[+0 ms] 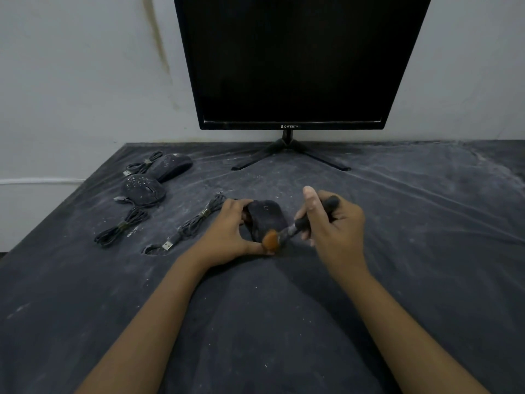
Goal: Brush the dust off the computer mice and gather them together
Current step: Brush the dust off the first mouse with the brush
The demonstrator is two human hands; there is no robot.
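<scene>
Left grip [227, 233] clasps the mouse [267, 218], right grip [339, 223] the brush [301, 223]; a speckled mouse [143, 189] and a rear mouse [174, 165] lie back-left.

The left grip [230, 234] clasps a black mouse [267, 220] on the dusty dark surface [397, 251] while the right grip [335, 223] holds a brush [301, 223], its orange bristles at the mouse's near edge. Well left of the left grip lie a speckled mouse [145, 189] and a second mouse [173, 166], side by side.
</scene>
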